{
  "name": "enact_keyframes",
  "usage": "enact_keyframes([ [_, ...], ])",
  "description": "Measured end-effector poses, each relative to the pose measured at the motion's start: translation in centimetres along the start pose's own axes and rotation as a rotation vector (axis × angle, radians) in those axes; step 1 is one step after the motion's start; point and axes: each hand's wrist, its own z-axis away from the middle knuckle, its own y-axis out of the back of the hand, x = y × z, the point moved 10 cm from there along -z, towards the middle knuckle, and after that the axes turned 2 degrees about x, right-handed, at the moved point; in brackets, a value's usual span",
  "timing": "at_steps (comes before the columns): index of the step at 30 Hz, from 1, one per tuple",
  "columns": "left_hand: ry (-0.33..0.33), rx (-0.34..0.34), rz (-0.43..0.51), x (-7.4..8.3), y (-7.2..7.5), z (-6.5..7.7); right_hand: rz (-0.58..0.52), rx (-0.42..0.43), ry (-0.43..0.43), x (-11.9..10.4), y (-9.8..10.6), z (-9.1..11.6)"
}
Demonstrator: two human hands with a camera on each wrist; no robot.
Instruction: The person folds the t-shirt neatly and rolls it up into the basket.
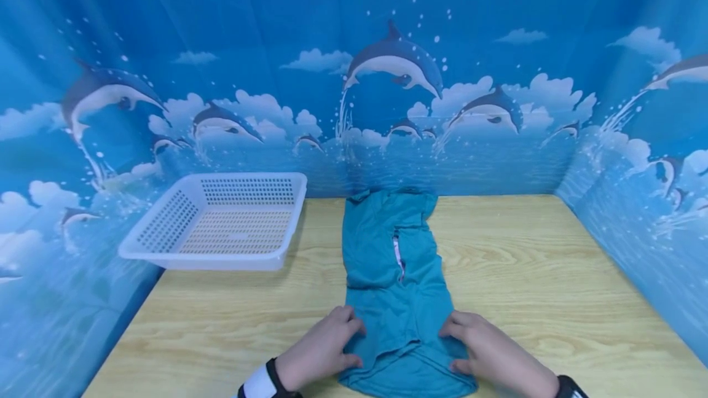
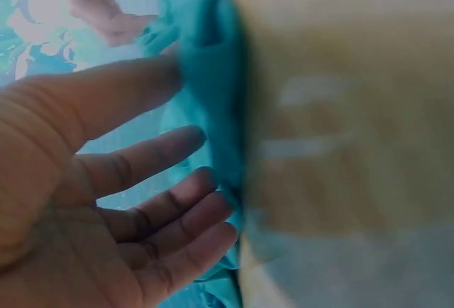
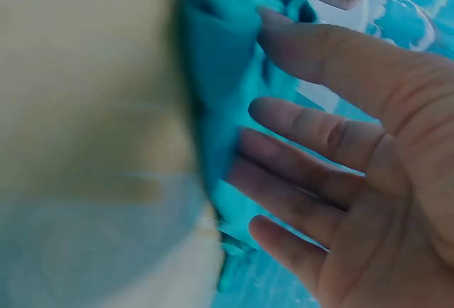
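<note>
White basket on wood-grain table — dolphin-print curtain behind.

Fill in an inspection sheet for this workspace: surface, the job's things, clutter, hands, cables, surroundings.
Surface: table, pale wood grain.
Job's things: teal cloth, creased, lying lengthwise away from the person; a pale strip shows on it.
Clutter: white basket with perforated sides, left of the cloth, apart from it; nothing seen inside.
Hands: left hand at the cloth's left edge, right hand at its right edge; fingers loosely bent, touching it, no firm grip visible. Bands on both wrists.
Cables: nothing seen.
Surroundings: blue backdrop with dolphins and clouds, behind the table and on both sides.
</note>
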Motion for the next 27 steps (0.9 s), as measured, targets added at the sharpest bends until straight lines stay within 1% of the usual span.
enact_keyframes([
  [3, 0.001, -0.009, 0.001, 0.0, -0.5, 0.4, 0.017, 0.011, 0.001, 0.1, -0.5, 0.1],
  [8, 0.007, 0.021, 0.013, 0.0, -0.5, 0.6, 0.028, 0.041, -0.003, 0.1, -0.6, 0.0],
  [12, 0.003, 0.036, -0.007, 0.1, -0.5, 0.5, 0.056, 0.052, -0.014, -0.1, -0.6, -0.1],
  [17, -0.023, 0.063, -0.071, 0.5, -0.5, 0.4, 0.121, 0.139, 0.047, -1.1, 0.1, -0.4],
  [19, -0.038, 0.065, -0.081, 0.7, -0.4, 0.5, 0.116, 0.159, 0.077, -1.4, 0.4, -0.4],
  [21, -0.053, 0.054, -0.069, 0.8, -0.4, 0.5, 0.057, 0.121, 0.073, -1.4, 0.4, -0.4],
  [22, -0.056, 0.037, -0.052, 0.9, -0.4, 0.6, 0.013, 0.088, 0.061, -1.2, 0.3, -0.4],
  [25, -0.045, -0.044, 0.024, 0.9, -0.4, 0.9, -0.135, -0.028, -0.001, -0.9, 0.0, -0.1],
  [27, -0.032, -0.108, 0.082, 1.0, -0.5, 1.2, -0.205, -0.094, -0.044, -0.7, -0.3, 0.1],
])
